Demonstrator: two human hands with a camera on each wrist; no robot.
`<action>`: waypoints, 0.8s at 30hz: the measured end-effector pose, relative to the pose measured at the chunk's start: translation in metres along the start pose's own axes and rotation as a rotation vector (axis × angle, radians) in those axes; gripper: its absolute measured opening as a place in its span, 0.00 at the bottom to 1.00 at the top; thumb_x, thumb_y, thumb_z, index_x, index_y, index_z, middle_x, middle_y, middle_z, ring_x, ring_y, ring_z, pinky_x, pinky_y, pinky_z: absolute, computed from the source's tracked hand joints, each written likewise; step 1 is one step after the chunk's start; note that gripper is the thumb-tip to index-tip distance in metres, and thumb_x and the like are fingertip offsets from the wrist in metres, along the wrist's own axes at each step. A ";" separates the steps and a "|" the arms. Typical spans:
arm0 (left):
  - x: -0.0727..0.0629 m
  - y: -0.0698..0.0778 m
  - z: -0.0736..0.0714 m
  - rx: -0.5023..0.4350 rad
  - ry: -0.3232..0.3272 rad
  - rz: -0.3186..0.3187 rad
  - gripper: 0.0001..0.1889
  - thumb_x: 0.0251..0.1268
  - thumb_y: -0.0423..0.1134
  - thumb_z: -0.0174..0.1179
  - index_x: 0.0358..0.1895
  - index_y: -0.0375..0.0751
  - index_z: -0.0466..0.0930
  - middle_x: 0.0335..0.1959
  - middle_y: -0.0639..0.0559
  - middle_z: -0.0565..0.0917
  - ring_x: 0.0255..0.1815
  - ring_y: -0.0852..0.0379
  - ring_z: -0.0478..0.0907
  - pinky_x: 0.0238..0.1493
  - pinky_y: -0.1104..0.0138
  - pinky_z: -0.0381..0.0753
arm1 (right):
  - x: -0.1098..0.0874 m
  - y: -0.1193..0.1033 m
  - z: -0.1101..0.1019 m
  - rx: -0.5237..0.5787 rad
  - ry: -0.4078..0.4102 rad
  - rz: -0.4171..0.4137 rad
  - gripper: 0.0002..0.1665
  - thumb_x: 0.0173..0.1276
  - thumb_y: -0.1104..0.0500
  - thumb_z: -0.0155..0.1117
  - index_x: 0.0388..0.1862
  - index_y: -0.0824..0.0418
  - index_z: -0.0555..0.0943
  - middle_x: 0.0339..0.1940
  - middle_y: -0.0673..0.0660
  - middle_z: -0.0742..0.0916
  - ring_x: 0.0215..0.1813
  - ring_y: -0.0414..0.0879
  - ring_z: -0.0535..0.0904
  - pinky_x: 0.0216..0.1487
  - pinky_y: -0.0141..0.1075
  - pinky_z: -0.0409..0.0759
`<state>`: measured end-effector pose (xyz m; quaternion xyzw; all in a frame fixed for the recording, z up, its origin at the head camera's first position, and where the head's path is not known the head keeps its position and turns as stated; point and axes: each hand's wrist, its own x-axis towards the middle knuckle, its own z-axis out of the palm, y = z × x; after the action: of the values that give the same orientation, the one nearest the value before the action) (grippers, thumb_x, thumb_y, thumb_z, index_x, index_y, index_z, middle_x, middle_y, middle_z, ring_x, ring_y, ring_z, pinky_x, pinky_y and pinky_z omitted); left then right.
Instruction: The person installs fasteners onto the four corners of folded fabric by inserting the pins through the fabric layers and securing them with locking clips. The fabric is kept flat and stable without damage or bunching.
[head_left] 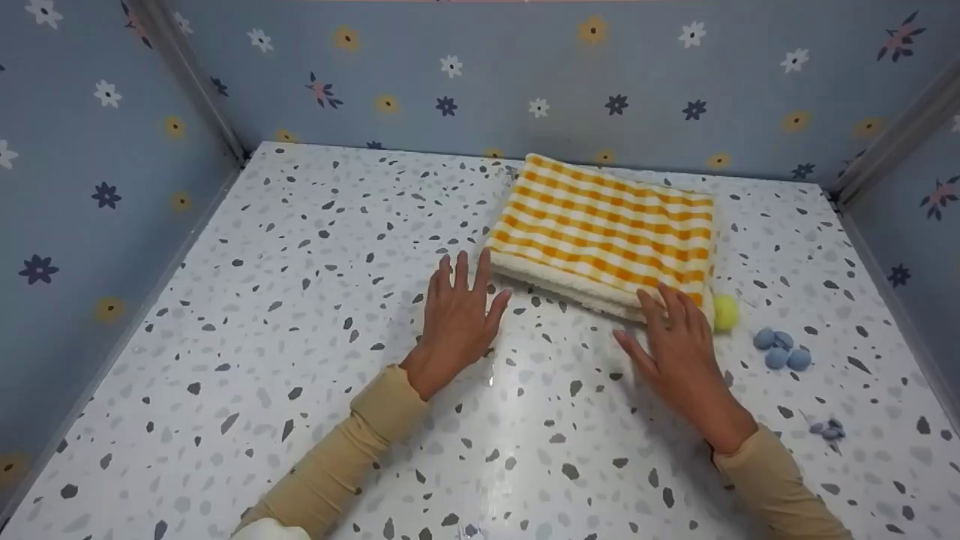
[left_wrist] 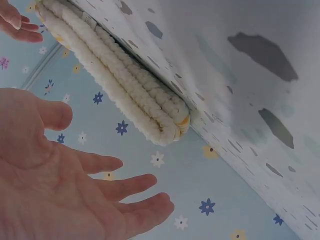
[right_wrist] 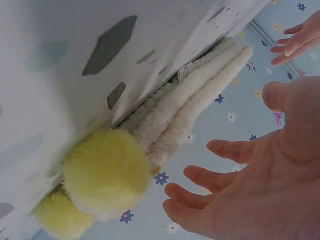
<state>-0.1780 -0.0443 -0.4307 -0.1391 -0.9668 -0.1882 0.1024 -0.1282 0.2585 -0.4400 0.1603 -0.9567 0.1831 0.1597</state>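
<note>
A folded blanket (head_left: 600, 225), yellow-and-white checked on top with cream fleece inside, lies on the speckled table. Its layered fleece edge (left_wrist: 115, 75) faces the person, and a small white label (right_wrist: 184, 72) sticks out between the layers. Fuzzy yellow pompoms (right_wrist: 107, 170) hang at its right corner. Beside the front left corner, my left hand (head_left: 457, 319) hovers with fingers extended and nothing in its grasp. My right hand (head_left: 679, 356) is over the front right corner, fingers loosely bent and spread; in the right wrist view its palm is bare and apart from the fleece.
To the right of the blanket sits a cluster of rounded blue pieces (head_left: 782, 350), with smaller grey-blue pieces (head_left: 829, 430) nearer the person. Flower-patterned blue panels (head_left: 495, 75) wall the table (head_left: 337, 247) at the back and both sides.
</note>
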 end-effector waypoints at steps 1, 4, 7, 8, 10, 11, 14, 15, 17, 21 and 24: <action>0.002 0.000 0.001 0.005 0.022 0.006 0.34 0.83 0.54 0.47 0.80 0.34 0.56 0.73 0.25 0.64 0.76 0.25 0.56 0.74 0.41 0.58 | 0.002 0.002 0.000 0.004 0.007 -0.004 0.39 0.74 0.52 0.67 0.76 0.69 0.65 0.75 0.75 0.65 0.75 0.73 0.57 0.72 0.68 0.52; 0.010 0.000 0.003 0.010 0.093 0.030 0.33 0.82 0.53 0.49 0.77 0.31 0.61 0.68 0.24 0.69 0.72 0.25 0.62 0.71 0.41 0.64 | 0.008 0.008 0.000 0.013 0.033 -0.018 0.38 0.74 0.54 0.67 0.75 0.70 0.65 0.74 0.76 0.66 0.74 0.74 0.59 0.70 0.69 0.54; 0.018 0.000 0.005 0.021 0.121 0.029 0.33 0.82 0.53 0.50 0.77 0.30 0.62 0.67 0.25 0.70 0.71 0.27 0.64 0.69 0.42 0.66 | 0.014 0.014 -0.001 0.018 0.049 -0.021 0.38 0.75 0.55 0.66 0.75 0.70 0.65 0.73 0.77 0.66 0.73 0.74 0.60 0.70 0.69 0.55; 0.021 0.000 0.005 0.023 0.126 0.027 0.33 0.82 0.53 0.50 0.77 0.30 0.62 0.66 0.26 0.71 0.70 0.28 0.65 0.69 0.43 0.67 | 0.016 0.015 -0.001 0.016 0.057 -0.024 0.37 0.75 0.55 0.66 0.75 0.71 0.65 0.72 0.77 0.67 0.72 0.74 0.60 0.69 0.69 0.55; 0.027 -0.001 0.007 0.025 0.127 0.019 0.34 0.82 0.53 0.50 0.77 0.30 0.62 0.66 0.26 0.71 0.69 0.29 0.66 0.68 0.43 0.68 | 0.019 0.018 -0.002 0.017 0.063 -0.019 0.38 0.75 0.55 0.66 0.75 0.71 0.65 0.72 0.77 0.67 0.72 0.73 0.61 0.70 0.68 0.56; 0.030 -0.002 0.008 0.025 0.125 0.013 0.34 0.82 0.54 0.49 0.77 0.30 0.63 0.66 0.26 0.71 0.69 0.29 0.66 0.67 0.44 0.68 | 0.021 0.020 -0.003 0.016 0.063 -0.016 0.38 0.75 0.55 0.66 0.76 0.71 0.65 0.72 0.77 0.67 0.71 0.73 0.61 0.70 0.68 0.55; 0.039 -0.004 0.010 0.023 0.113 -0.010 0.34 0.82 0.54 0.48 0.76 0.31 0.63 0.66 0.26 0.70 0.69 0.29 0.66 0.68 0.43 0.68 | 0.024 0.025 -0.005 0.015 0.062 -0.005 0.37 0.76 0.55 0.65 0.76 0.71 0.65 0.71 0.77 0.67 0.71 0.74 0.61 0.70 0.68 0.55; 0.042 -0.005 0.011 0.023 0.112 -0.020 0.34 0.82 0.54 0.48 0.76 0.31 0.63 0.67 0.25 0.69 0.69 0.29 0.66 0.68 0.43 0.68 | 0.025 0.027 -0.005 0.019 0.058 0.000 0.37 0.76 0.55 0.65 0.76 0.71 0.65 0.71 0.77 0.67 0.71 0.74 0.61 0.70 0.68 0.55; 0.047 -0.007 0.012 0.026 0.118 -0.038 0.33 0.82 0.54 0.49 0.75 0.30 0.63 0.67 0.25 0.69 0.69 0.29 0.66 0.67 0.43 0.69 | 0.027 0.032 -0.006 0.028 0.044 0.018 0.37 0.78 0.53 0.63 0.76 0.70 0.64 0.72 0.77 0.66 0.72 0.74 0.59 0.70 0.69 0.53; 0.058 -0.010 0.016 0.040 0.129 -0.072 0.33 0.82 0.55 0.49 0.75 0.30 0.63 0.67 0.28 0.69 0.68 0.31 0.67 0.66 0.45 0.70 | 0.033 0.044 -0.008 0.037 0.027 0.071 0.38 0.80 0.50 0.59 0.77 0.70 0.61 0.74 0.76 0.65 0.73 0.75 0.58 0.70 0.70 0.52; 0.065 -0.011 0.019 0.051 0.120 -0.091 0.34 0.82 0.55 0.48 0.75 0.29 0.63 0.67 0.28 0.69 0.68 0.32 0.68 0.66 0.46 0.71 | 0.038 0.051 -0.009 0.035 0.043 0.102 0.38 0.80 0.48 0.59 0.76 0.70 0.62 0.73 0.76 0.65 0.72 0.75 0.58 0.68 0.71 0.53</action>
<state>-0.2450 -0.0317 -0.4351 -0.0809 -0.9688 -0.1757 0.1551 -0.1783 0.2975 -0.4339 0.1102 -0.9567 0.2109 0.1678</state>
